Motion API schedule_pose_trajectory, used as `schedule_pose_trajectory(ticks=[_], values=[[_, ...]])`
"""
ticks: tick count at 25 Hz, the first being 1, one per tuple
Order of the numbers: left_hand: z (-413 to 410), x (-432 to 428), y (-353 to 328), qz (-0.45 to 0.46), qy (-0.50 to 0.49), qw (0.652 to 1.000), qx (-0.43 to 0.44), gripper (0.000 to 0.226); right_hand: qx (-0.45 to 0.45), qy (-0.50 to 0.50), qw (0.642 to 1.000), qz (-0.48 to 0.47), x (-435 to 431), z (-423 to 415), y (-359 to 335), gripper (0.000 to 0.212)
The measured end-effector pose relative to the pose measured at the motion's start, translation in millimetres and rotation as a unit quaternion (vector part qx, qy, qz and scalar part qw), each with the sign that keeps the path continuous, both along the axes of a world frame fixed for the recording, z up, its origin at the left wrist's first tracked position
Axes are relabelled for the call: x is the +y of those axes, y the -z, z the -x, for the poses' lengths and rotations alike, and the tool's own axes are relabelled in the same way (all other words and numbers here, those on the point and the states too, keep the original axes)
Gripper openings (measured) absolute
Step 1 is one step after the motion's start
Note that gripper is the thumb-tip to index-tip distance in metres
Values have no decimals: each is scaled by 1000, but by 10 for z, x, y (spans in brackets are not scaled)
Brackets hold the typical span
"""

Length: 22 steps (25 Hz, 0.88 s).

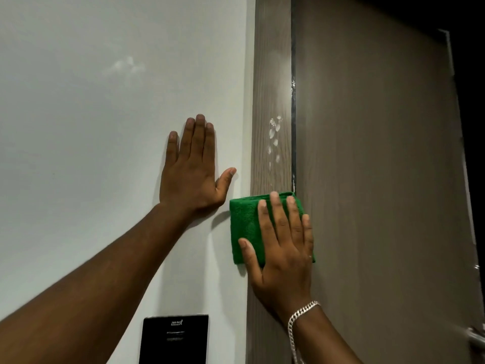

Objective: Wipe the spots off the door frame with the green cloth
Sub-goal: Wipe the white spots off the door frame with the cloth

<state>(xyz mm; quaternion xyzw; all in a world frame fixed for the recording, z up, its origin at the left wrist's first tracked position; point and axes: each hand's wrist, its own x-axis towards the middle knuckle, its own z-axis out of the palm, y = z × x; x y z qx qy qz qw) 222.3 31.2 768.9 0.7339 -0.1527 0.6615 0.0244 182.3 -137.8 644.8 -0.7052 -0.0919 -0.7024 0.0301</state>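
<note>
Green cloth (245,227), folded to a rough square, was pressed flat against the wood-grain door frame (270,74) by the right hand (284,248); its left edge overlapped onto the white wall (78,127) and its right edge reached the seam w/ the door (380,179). Right hand was laid open on the cloth, fingers spread and pointing up, thumb out to the left over the cloth's lower part; nothing was gripped, the cloth was only pinned under palm and fingers. Pale spots (274,135) were seen on the frame just above the cloth's top edge, apart from it; fainter smudges were visible higher up the frame. Left hand (194,174) was placed flat on the wall beside the frame, fingers up and extended, thumb angled toward the frame, holding nothing. A silver chain bracelet (299,324) was worn on the right wrist. A black panel (174,340) was mounted on the wall at bottom, approx. below the left hand. A metal door handle (475,340) was partly seen at far lower right.
</note>
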Motion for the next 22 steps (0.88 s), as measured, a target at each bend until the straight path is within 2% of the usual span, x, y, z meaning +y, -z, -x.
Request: schedule_pose_trajectory(ticks=[3, 4, 7, 8, 11, 15, 19, 22], values=[[1, 3, -6, -2, 1, 1000, 1, 85, 2, -3, 996, -89, 13, 6, -254, 66], [-3, 3, -13, -1, 3, 1000, 1, 85, 4, -1, 996, -87, 56, 12, -284, 66], [5, 2, 1, -1, 4, 1000, 3, 86, 12, 8, 1000, 6, -23, 7, -36, 68], [0, -4, 9, 2, 4, 1000, 0, 86, 11, 7, 1000, 2, -73, 9, -21, 68], [11, -22, -86, 3, 7, 1000, 0, 86, 12, 8, 995, -97, 40, 16, -317, 70], [23, -15, -204, 6, 8, 1000, 0, 86, 28, 18, 999, -20, 34, 35, -167, 73], [11, -23, -361, 25, 8, 1000, -2, 86, 26, 7, 996, -89, 116, 46, -468, 74], [7, -20, -502, 43, 9, 999, -6, 86, 27, 4, 999, -25, 72, 34, -360, 76]])
